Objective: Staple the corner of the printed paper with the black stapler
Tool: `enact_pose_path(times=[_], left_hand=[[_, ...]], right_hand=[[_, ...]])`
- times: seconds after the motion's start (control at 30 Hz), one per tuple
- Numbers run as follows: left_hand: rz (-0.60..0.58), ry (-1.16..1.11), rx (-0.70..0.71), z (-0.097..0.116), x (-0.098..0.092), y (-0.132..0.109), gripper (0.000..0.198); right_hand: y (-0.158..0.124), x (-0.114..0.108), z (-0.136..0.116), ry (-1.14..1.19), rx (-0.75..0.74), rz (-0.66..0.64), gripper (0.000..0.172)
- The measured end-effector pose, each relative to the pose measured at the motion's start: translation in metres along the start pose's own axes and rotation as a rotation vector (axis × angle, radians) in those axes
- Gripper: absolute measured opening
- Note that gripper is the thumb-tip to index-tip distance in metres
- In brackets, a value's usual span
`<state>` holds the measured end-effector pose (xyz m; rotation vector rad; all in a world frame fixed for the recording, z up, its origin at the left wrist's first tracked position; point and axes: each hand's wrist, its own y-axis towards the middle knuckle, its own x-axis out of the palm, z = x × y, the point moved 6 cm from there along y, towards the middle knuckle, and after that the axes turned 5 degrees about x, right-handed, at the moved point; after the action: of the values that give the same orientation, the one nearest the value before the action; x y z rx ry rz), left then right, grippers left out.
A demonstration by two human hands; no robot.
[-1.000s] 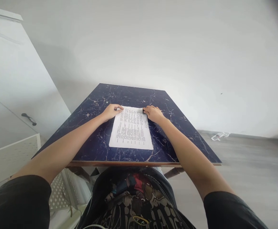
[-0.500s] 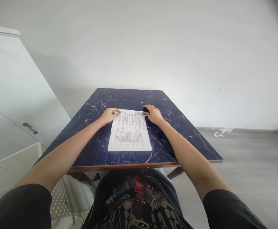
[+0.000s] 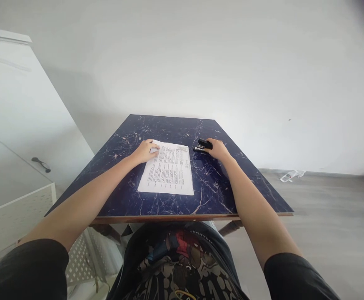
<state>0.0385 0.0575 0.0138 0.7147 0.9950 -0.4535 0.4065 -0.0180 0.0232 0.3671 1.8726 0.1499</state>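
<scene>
A printed white paper sheet (image 3: 167,169) lies on the dark blue marbled table (image 3: 157,129). My left hand (image 3: 145,151) rests on the sheet's far left corner, fingers curled and pressing it down. My right hand (image 3: 218,150) is to the right of the sheet, closed around a small black stapler (image 3: 203,145) that sits on the tabletop just off the paper's far right corner.
A white cabinet (image 3: 16,112) with a dark handle (image 3: 41,163) stands at the left. A white perforated panel (image 3: 19,216) is below it. A plastic bottle (image 3: 290,176) lies on the grey floor by the wall at the right.
My right hand has drawn the stapler off the paper's far right corner and moved it to the right. The left hand stays on the sheet, which has shifted slightly.
</scene>
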Motion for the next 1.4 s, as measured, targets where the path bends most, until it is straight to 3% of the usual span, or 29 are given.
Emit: enact_pose_path(times=[0.1,0.23,0.47,0.6,0.8,0.97,1.13,1.27,1.4], left_hand=[[0.005,0.052,-0.01,0.0,-0.003,-0.002,0.034],[-0.011,0.084,0.004,0.004,-0.007,-0.002,0.032],[-0.231,-0.03,0.172,0.021,0.0,-0.005,0.047],[-0.245,0.042,0.106,0.023,0.009,-0.006,0.067],[-0.207,0.057,0.028,0.028,0.028,-0.002,0.072],[-0.177,-0.006,0.07,0.027,0.033,0.0,0.067],[-0.156,-0.052,0.085,0.024,0.032,0.001,0.061],[-0.175,-0.028,0.088,0.026,0.031,0.0,0.06],[-0.175,-0.03,0.084,0.027,0.03,-0.002,0.059]], right_hand=[[-0.001,-0.003,0.007,-0.016,0.054,-0.023,0.034],[-0.002,-0.005,0.008,-0.019,0.115,0.013,0.033],[-0.004,-0.011,0.005,0.064,0.187,0.127,0.037],[-0.01,-0.013,-0.03,0.314,0.067,0.17,0.036],[-0.022,0.011,-0.092,0.406,-0.191,0.004,0.032],[-0.025,0.03,-0.103,0.322,-0.218,-0.05,0.03],[-0.023,0.028,-0.103,0.336,-0.247,-0.087,0.034],[-0.016,0.02,-0.075,0.594,-0.044,-0.093,0.034],[-0.015,0.031,-0.049,0.835,0.217,-0.24,0.038]])
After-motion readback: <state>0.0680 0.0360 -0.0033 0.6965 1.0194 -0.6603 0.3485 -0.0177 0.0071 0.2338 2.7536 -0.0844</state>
